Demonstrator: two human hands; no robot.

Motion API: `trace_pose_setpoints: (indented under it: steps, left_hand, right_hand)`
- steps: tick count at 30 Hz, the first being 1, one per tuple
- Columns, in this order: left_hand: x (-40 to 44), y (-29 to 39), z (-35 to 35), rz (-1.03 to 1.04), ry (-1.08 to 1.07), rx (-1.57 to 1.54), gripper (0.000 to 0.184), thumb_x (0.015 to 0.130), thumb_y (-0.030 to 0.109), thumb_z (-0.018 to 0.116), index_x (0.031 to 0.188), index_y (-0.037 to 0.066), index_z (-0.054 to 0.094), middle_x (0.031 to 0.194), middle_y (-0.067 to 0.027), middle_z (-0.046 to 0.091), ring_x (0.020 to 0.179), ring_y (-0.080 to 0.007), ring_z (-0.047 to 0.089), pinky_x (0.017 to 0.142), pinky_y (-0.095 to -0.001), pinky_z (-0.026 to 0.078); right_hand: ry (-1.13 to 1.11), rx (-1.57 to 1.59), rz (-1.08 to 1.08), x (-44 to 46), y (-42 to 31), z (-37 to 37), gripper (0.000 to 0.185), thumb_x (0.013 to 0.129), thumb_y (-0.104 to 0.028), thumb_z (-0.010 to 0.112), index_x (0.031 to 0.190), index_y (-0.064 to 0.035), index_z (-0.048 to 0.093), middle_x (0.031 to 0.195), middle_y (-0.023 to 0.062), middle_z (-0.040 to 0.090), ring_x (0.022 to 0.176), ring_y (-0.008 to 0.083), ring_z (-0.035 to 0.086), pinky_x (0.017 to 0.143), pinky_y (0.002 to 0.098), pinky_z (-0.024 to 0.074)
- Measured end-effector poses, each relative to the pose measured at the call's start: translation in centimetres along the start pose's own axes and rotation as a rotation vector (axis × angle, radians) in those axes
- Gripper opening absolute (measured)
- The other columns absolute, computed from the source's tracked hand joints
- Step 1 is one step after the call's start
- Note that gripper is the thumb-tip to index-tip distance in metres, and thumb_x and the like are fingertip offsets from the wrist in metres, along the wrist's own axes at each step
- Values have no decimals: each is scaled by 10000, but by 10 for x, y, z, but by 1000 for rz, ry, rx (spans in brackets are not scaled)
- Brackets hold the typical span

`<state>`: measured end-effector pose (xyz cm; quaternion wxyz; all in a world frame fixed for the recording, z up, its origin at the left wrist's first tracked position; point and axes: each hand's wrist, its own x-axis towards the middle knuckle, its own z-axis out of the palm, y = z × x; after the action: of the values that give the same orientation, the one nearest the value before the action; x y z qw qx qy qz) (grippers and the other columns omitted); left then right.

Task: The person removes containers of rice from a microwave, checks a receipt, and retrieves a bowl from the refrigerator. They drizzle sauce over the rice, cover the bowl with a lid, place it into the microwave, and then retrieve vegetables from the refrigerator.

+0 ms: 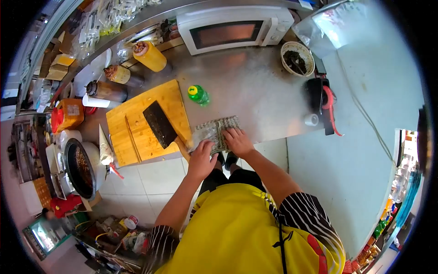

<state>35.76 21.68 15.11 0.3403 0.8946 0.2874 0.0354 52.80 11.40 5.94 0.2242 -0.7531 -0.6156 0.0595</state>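
A grey patterned cloth (228, 122), partly folded, lies at the front edge of the steel counter; its left part looks pale and blurred. My left hand (200, 157) is at its near left corner, fingers curled on the edge and thumb pointing right. Flat on the right part of the cloth rests my right hand (237, 140), its fingers stretched out. Just left of the cloth, a cleaver (159, 124) with a wooden handle lies on the wooden cutting board (173, 98). A green bottle with a yellow cap (198, 95) stands behind the cloth.
A white microwave (232, 29) stands at the back of the counter (255, 82). Sauce bottles (150, 55) line the left side. To the right are a bowl with dark contents (297, 59), a small white roll (311, 120) and a black-and-red object (321, 98). Chopsticks (132, 139) lie on the board.
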Motion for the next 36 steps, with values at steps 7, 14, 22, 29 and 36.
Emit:
trace_pose_setpoints:
  steps: [7,14,22,29,36]
  left_hand:
    - [60,-28,26,-143,96,220,263,891,195,560,1122,71,539,1146,-144,523,946,-334,591,764,-432,501]
    - [84,-52,21,-224,-24,362,222,880,203,565,1023,35,540,1006,-156,571,872,-334,620,702,-428,521]
    - [105,-66,14,-114,-49,471,168,837,162,588,932,34,535,991,-149,561,823,-310,635,667,-411,532]
    - [117,-43,-12,60,169,438,120,811,103,562,916,44,570,913,-117,566,752,-287,626,645,-402,520]
    - [90,-26,25,181,4,350,161,764,135,609,908,78,564,870,-91,544,771,-287,611,641,-401,514]
  right_hand:
    - [5,139,494,21,26,-24,214,837,-190,609,1035,-118,574,986,125,573,849,354,595,725,438,500]
    - [-82,171,730,33,30,-4,219,815,-191,628,1008,-104,570,1009,136,609,839,355,616,719,452,502]
    - [-65,289,712,44,33,-12,229,828,-134,595,1047,-106,535,1039,128,592,884,376,604,736,470,496]
    - [70,249,683,59,20,-28,224,845,-147,585,1064,-115,551,1044,128,577,843,382,607,704,469,500]
    - [-216,200,518,12,-21,-3,264,813,-233,638,1036,-109,571,1023,116,558,851,353,609,703,451,508]
